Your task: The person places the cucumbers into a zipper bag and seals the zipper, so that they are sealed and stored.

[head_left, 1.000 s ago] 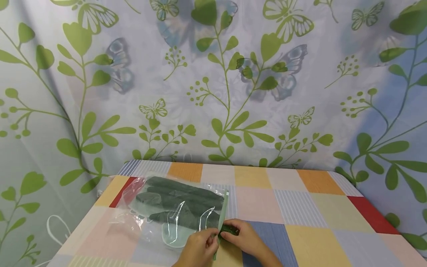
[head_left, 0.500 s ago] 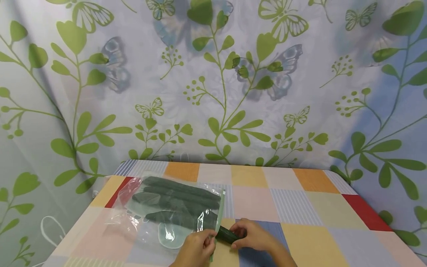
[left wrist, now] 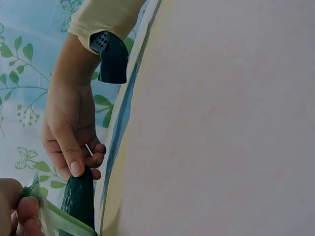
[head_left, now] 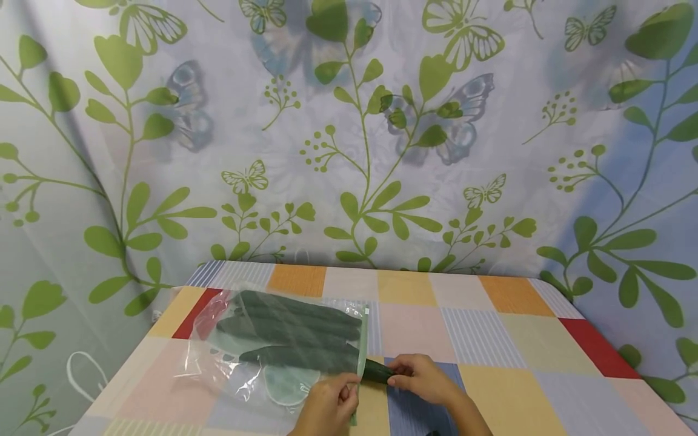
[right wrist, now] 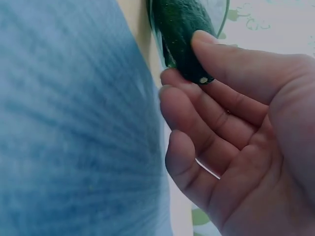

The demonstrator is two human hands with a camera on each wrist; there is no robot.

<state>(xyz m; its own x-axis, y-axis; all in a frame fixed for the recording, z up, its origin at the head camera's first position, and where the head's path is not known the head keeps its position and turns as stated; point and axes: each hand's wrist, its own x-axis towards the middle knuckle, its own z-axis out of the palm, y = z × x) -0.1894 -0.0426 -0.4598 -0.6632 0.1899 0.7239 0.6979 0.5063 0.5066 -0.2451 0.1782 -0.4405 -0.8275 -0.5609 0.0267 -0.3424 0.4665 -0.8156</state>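
A clear zip bag (head_left: 229, 387) with a pale green zip strip lies on the table's left part, several dark green cucumbers (head_left: 294, 327) inside it. My left hand (head_left: 326, 404) pinches the near end of the zip strip (left wrist: 69, 221) at the bag's mouth. One cucumber (head_left: 376, 371) sticks out of that mouth toward the right. My right hand (head_left: 422, 378) pinches its outer end between thumb and fingers, as the right wrist view shows closely with the cucumber's tip (right wrist: 184, 44). In that view the other fingers curl loosely below the tip.
A patchwork-pattern cloth (head_left: 469, 327) covers the table. Behind it hangs a curtain (head_left: 349, 151) with leaves and butterflies. A white cord loop (head_left: 82, 369) hangs beyond the table's left edge. A dark wrist device (left wrist: 113, 59) sits at my right cuff.
My right hand has moved right from the bag's mouth, and more of the cucumber shows outside the bag. The left hand keeps its pinch on the zip strip.
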